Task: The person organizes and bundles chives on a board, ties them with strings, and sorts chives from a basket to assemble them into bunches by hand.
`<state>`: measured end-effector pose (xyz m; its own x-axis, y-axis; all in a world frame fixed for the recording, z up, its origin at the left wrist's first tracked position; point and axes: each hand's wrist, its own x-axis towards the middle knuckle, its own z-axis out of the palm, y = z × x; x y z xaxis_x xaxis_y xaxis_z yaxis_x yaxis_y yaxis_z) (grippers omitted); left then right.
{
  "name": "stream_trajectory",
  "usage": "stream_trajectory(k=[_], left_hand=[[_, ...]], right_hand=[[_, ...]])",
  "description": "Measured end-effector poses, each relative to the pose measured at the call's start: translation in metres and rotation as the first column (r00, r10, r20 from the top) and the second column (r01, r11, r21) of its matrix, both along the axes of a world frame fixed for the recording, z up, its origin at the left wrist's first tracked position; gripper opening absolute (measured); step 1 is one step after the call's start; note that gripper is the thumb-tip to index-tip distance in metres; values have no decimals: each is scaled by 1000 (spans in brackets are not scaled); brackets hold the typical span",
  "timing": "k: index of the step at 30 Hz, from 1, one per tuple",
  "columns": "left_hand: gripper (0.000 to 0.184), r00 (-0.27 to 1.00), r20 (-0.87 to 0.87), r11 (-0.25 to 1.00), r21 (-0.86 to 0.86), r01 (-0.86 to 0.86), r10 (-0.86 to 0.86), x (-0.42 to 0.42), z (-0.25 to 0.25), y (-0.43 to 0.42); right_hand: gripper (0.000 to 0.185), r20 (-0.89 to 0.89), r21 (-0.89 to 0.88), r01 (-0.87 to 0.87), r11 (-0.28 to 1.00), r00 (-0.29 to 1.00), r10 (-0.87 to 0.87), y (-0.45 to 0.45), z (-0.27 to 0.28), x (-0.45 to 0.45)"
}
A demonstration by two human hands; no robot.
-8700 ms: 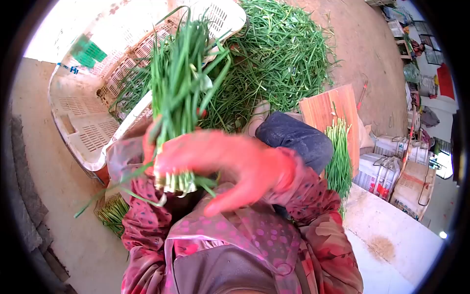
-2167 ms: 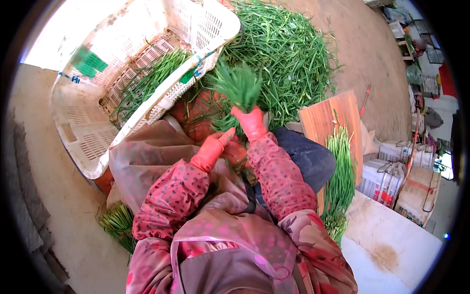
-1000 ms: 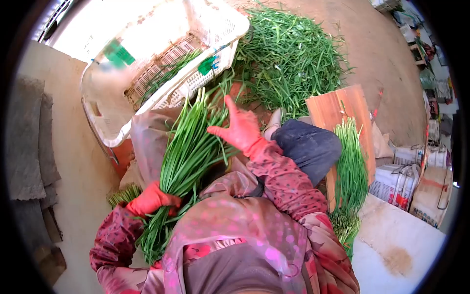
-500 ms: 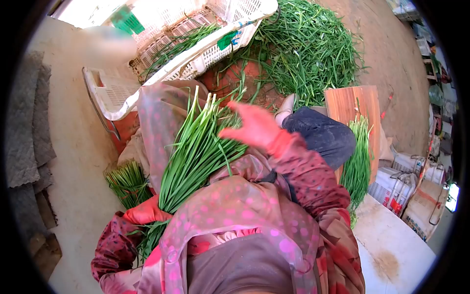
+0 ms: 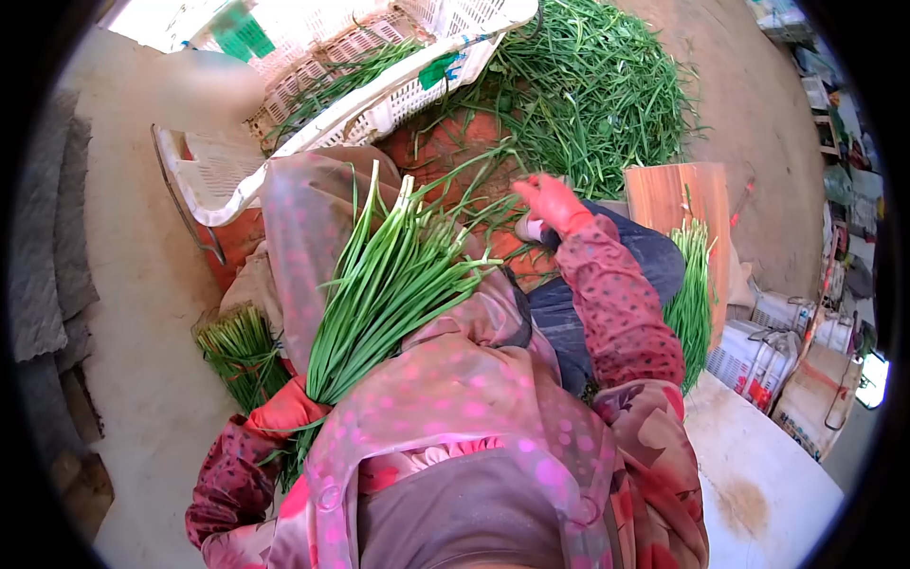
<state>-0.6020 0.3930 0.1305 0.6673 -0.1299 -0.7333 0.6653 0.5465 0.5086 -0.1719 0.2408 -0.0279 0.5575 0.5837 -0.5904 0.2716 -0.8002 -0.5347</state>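
A loose bunch of garlic chives (image 5: pixel 389 284) lies across my lap, pale stem ends pointing away from me. My left hand (image 5: pixel 286 408), in an orange-red glove, is closed around its leafy end at my left hip. Off to the right of the bunch is my right hand (image 5: pixel 555 203), gloved the same way, above the red floor near my shoe. Its fingers are curled, and whatever they may hold is too small to make out. A few stray leaves (image 5: pixel 474 185) trail between the bunch and this hand.
A large heap of loose green leaves (image 5: pixel 597 104) covers the floor ahead. A white plastic crate (image 5: pixel 379 109) with some chives inside stands at upper left. Tied chives (image 5: pixel 242 356) sit at my left; another bunch (image 5: pixel 692 294) leans by a wooden board (image 5: pixel 678 190) at right.
My right hand has moved from over the bunch, away to the right and forward, and its spread fingers have curled. My left hand keeps its hold on the chives.
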Motion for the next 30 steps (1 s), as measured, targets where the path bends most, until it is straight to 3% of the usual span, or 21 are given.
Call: stream_trajectory(k=[1,2,3,4,5,6,8,12,14,16,18,21,22,23,24,25,26,28,30], left_hand=[[48,999,-6,999,-25,-46,46,-2,-2,-2],[48,996,-15,995,-52,-87,87,-3,-4,-5],[48,997,-12,995,-54,-81,80,-5,-8,-5],[49,994,-18,991,-80,-107,106,-8,-14,-5],[50,991,-31,985,-105,-135,133,-11,-16,-5],[50,991,-39,985,-104,-134,131,-8,-14,-5],[51,998,-20,998,-31,-62,62,-1,-5,-4],[49,995,43,993,65,-95,92,-5,-19,-7],[50,999,-26,997,66,29,-28,-18,-35,-1],[49,999,-30,992,121,26,-23,-45,-55,-1],[48,999,-41,983,182,32,-25,-51,-54,0],[49,999,-2,992,123,-41,42,-26,-33,-3],[47,995,-30,991,96,-89,92,-22,-28,-4],[45,988,-59,988,74,-139,143,-19,-27,-6],[45,988,-60,988,70,-140,144,-16,-28,-6],[45,992,-27,990,75,-123,125,-13,-28,-5],[44,995,8,991,83,-100,100,-9,-27,-3],[45,995,-58,986,150,-66,75,-16,-30,-2],[45,999,33,992,127,-21,17,-15,-26,1]], right_hand=[[57,-312,39,128,991,944,-110,1,20,-12],[69,-522,47,145,988,847,-100,2,22,-27],[82,-704,54,167,985,706,-81,9,22,-43],[82,-759,141,234,962,649,-47,21,8,-62],[76,-590,262,265,928,805,-63,32,-29,-78],[57,-551,338,256,906,834,-30,53,-23,-89],[36,-416,335,230,914,906,-76,78,-26,-105],[20,-315,440,290,850,936,-157,77,-48,-96],[19,-342,335,486,807,861,-376,63,-42,-85],[22,-352,408,628,663,778,-520,29,-104,-42],[23,-600,294,835,465,540,-590,-14,-68,-5],[24,-553,159,828,538,526,-647,-48,-57,28],[27,-480,162,598,785,743,-467,-55,-35,20],[30,-412,137,299,944,884,-221,-59,-8,9],[39,-517,-8,329,944,807,-285,-45,30,-20],[45,-646,143,201,969,761,-63,-48,15,-33],[44,-480,158,-8,987,873,84,-30,48,-51],[37,-526,158,7,987,847,78,-22,15,-76],[27,-581,405,204,892,810,79,-14,-8,-90]])
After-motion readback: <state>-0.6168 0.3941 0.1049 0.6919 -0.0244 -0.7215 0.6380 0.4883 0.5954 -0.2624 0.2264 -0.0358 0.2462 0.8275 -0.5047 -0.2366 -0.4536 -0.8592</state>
